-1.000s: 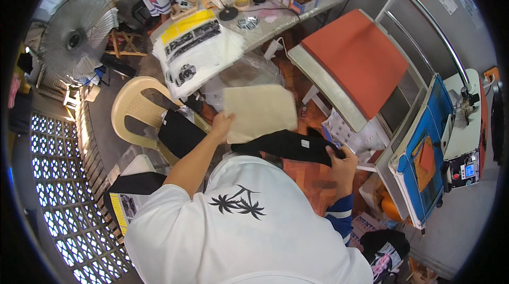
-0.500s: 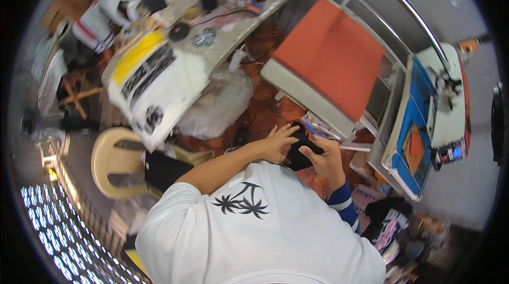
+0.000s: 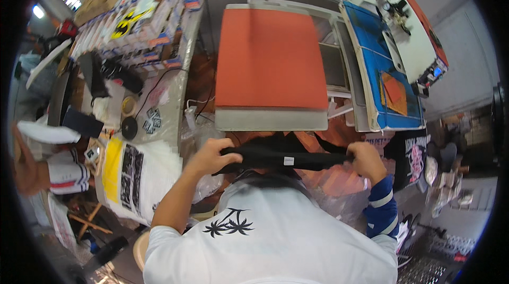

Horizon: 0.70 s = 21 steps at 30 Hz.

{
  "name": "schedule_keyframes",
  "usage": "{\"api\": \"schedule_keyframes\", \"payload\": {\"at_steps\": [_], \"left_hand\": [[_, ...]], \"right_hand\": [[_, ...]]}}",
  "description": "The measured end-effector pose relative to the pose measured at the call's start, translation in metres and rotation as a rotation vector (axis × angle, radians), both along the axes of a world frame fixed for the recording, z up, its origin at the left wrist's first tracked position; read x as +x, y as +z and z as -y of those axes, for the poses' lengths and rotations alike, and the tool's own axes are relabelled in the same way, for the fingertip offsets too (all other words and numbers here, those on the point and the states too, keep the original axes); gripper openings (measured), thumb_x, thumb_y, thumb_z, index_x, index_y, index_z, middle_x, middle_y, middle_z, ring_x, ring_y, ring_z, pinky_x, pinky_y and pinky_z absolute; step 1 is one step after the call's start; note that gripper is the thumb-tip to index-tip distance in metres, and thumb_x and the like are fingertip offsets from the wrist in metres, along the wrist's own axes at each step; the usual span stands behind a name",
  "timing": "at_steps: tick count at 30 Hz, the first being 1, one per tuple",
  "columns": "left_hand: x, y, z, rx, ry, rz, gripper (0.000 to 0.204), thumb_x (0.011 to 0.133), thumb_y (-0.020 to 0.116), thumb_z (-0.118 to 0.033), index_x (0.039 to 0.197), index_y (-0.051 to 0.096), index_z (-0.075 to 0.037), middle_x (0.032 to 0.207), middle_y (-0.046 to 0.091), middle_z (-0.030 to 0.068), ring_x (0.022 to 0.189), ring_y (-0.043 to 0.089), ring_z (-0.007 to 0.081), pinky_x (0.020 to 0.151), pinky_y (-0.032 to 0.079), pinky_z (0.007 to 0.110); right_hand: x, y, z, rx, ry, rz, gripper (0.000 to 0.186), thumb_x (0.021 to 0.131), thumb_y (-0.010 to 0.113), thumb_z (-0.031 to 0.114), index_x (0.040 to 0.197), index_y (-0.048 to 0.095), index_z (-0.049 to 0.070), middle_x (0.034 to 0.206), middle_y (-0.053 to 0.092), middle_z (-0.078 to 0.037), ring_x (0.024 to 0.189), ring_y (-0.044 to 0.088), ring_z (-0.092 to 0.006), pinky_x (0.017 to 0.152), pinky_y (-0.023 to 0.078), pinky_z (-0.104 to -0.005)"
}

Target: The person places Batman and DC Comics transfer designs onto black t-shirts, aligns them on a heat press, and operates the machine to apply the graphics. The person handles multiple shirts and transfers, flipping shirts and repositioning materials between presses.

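A black cloth garment [image 3: 260,161] is stretched sideways in front of my chest, with a small white label near its middle. My left hand [image 3: 213,156] is closed on its left end, and my right hand [image 3: 367,162] grips the right end. More black fabric hangs beyond the taut strip, so its full shape is hidden. Just past the garment lies an orange pad [image 3: 271,56] on a pale flat plate, nearest to both hands. A blue and white striped sleeve covers my right forearm.
A blue panel [image 3: 376,61] and a white machine part [image 3: 389,5] stand at the right. Printed sheets [image 3: 143,178] are stacked at the left, below a plastic-covered table [image 3: 172,90]. Several boxes [image 3: 143,35] rise behind. Another person's arm [image 3: 32,170] shows at far left.
My view has turned, and the orange pad now sits straight ahead. The bunched black garment has been spread out, with my hands moving apart to its two ends.
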State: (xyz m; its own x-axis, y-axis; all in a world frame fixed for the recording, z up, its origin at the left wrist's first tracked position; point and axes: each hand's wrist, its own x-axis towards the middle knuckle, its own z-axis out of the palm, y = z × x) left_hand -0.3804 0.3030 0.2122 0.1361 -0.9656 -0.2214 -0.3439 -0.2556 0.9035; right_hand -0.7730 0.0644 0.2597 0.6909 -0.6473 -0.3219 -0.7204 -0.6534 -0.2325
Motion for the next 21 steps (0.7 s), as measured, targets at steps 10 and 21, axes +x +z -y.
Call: {"api": "schedule_keyframes", "payload": {"at_steps": [10,21], "left_hand": [[0.090,0.047,-0.014,-0.200,0.385,-0.121,0.015,0.084,0.074,-0.002,0.097,0.066,-0.001,0.093,0.070,0.0041,0.094,0.066,0.0171,0.087,0.051,0.032],[0.130,0.092,-0.004,-0.817,0.590,-0.007,0.013,0.101,0.062,-0.014,0.097,0.065,-0.002,0.101,0.067,0.0089,0.094,0.063,0.0199,0.100,0.048,0.040]], "right_hand": [[0.010,0.020,0.071,0.087,-0.243,0.793,0.018,0.072,0.065,-0.010,0.087,0.064,0.000,0.102,0.070,-0.016,0.096,0.068,-0.0304,0.088,0.051,-0.0373],[-0.003,0.106,0.138,0.130,-0.115,0.894,0.014,0.081,0.065,-0.003,0.094,0.071,-0.003,0.089,0.071,-0.006,0.081,0.066,-0.0170,0.076,0.051,-0.0292]]}}
